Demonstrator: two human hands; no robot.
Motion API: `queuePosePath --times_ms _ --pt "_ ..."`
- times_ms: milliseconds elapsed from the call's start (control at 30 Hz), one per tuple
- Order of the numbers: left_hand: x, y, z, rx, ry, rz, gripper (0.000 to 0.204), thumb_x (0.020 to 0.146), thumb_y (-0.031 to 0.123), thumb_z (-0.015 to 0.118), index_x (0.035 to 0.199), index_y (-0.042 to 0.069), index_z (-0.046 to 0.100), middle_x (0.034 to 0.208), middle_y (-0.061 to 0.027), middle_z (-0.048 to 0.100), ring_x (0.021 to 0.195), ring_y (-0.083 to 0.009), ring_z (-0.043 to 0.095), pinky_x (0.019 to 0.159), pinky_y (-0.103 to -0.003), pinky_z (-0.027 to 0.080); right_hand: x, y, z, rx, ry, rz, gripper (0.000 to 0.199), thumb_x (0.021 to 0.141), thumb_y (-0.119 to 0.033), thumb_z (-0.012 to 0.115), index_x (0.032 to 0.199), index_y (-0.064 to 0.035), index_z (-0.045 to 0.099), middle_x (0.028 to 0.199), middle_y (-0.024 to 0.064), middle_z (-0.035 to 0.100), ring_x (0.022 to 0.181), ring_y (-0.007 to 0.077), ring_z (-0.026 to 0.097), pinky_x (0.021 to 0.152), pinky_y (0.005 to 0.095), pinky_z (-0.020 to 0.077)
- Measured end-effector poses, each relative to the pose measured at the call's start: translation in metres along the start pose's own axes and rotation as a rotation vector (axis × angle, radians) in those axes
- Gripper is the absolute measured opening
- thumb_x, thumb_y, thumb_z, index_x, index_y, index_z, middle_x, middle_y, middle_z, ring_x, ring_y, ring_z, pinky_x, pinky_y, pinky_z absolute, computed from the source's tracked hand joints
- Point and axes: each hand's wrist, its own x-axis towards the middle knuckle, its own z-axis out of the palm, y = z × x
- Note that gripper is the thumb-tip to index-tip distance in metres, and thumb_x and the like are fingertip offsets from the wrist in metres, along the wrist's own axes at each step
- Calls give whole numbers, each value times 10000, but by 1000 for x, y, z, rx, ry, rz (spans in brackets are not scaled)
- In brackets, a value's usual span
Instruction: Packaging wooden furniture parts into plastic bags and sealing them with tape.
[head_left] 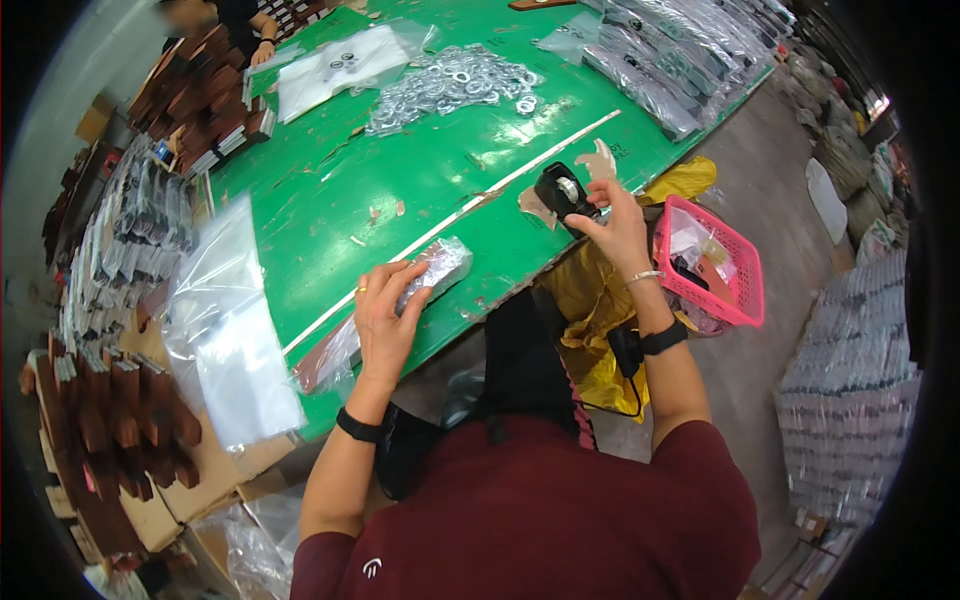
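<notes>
My left hand (385, 315) grips a long brown wooden piece (322, 362) in a clear plastic bag (447, 262) that lies along the green table's near edge. Its fingers bend over the bunched plastic near the far end. To the right, my right hand (622, 232) is at a black tape dispenser (560, 188) with a pale roll in it. Thumb and fingers are apart there, and I make out nothing between them. Torn scraps of brown paper (538, 208) lie around the dispenser.
On the green table (330, 215) lie a pile of metal rings (450, 85), clear bags (345, 70) and stacked wrapped pieces (660, 60). A pink basket (745, 290) stands right. Brown wooden pieces (110, 410) are stacked left. Another person's hand (263, 40) shows far left.
</notes>
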Motion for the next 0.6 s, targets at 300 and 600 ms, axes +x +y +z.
queuePosePath --times_ms 300,600 --pt "-1 4 1 -2 11 14 276 801 129 756 1073 90 724 1080 -95 657 979 -296 582 846 -386 455 9 12 11 -72 -65 170 466 714 -354 836 1036 -97 618 676 -16 603 731 208 603 727 366 386" --pt "1 1 0 -12 14 0 275 793 119 762 1065 90 731 1078 -97 662 963 -294 584 838 -385 462 -3 10 -19 244 -34 274 295 812 -188 769 1050 -69 644 659 -15 593 612 90 542 605 277 382"
